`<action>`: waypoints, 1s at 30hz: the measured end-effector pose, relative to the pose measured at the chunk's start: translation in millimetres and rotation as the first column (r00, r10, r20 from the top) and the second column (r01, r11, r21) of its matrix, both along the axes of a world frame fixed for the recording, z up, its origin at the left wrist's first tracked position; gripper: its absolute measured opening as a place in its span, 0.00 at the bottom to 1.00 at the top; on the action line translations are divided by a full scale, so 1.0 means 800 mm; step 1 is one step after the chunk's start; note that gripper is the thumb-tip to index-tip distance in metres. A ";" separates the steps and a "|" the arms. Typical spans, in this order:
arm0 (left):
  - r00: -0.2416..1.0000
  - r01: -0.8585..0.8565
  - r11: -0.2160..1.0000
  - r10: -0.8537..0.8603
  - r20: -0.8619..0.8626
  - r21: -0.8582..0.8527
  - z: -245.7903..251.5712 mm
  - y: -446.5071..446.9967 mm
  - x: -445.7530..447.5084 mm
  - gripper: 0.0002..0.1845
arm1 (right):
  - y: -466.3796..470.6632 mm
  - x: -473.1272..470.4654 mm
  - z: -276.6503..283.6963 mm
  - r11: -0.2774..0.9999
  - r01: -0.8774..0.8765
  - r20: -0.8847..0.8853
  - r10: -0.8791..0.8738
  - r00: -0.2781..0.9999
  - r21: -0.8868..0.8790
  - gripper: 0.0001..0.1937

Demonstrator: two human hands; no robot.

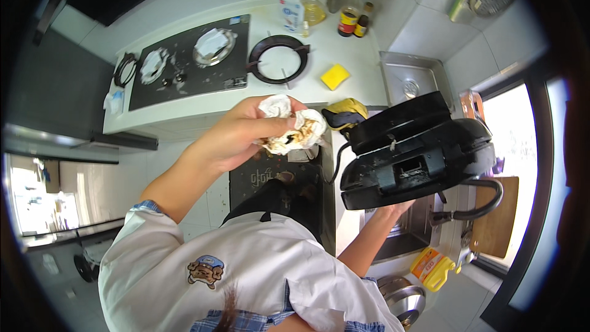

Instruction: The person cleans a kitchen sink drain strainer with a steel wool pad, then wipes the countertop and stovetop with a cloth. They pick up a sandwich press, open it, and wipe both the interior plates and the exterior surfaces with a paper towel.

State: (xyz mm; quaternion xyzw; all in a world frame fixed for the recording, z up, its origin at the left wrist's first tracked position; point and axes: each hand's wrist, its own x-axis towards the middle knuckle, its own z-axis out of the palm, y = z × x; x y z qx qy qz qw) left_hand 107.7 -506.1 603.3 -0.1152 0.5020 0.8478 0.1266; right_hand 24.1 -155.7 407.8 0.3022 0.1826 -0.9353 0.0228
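Note:
My left hand (244,131) grips a crumpled white paper tissue (299,131) with brown and black stains, raised over the gap in front of the counter. On the right, my right hand (401,207) supports a black electric appliance (415,161) from beneath; most of its fingers are hidden behind the appliance. The appliance is tilted, its two halves spread apart, with pale residue around a rectangular recess, and a black cord hangs at its left side. A yellow and dark cloth (345,114) lies close to the appliance's upper left.
Beyond stand a gas hob (184,64) with tissues on its burners, a black pan support (279,59), a yellow sponge (335,76) and sauce bottles (349,20). A small sink (410,71), a curved faucet (488,207), a wooden board (498,221) and a yellow jug (433,269) are at right.

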 end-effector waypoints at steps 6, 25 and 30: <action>0.977 -0.212 0.977 0.211 0.016 0.023 -0.051 -0.031 0.061 0.14 | -0.005 -0.021 0.001 0.989 -0.139 -0.140 0.132 0.981 -0.040 0.26; -0.095 0.075 0.434 0.899 0.427 -0.898 -0.514 0.098 0.722 0.14 | -0.242 -0.112 -0.059 0.609 -0.793 -0.247 0.771 0.587 0.016 0.27; -0.249 -0.197 0.279 0.913 0.323 -0.940 -0.580 0.159 0.804 0.11 | -0.303 -0.051 -0.045 0.523 -0.851 -0.241 0.833 0.497 0.054 0.27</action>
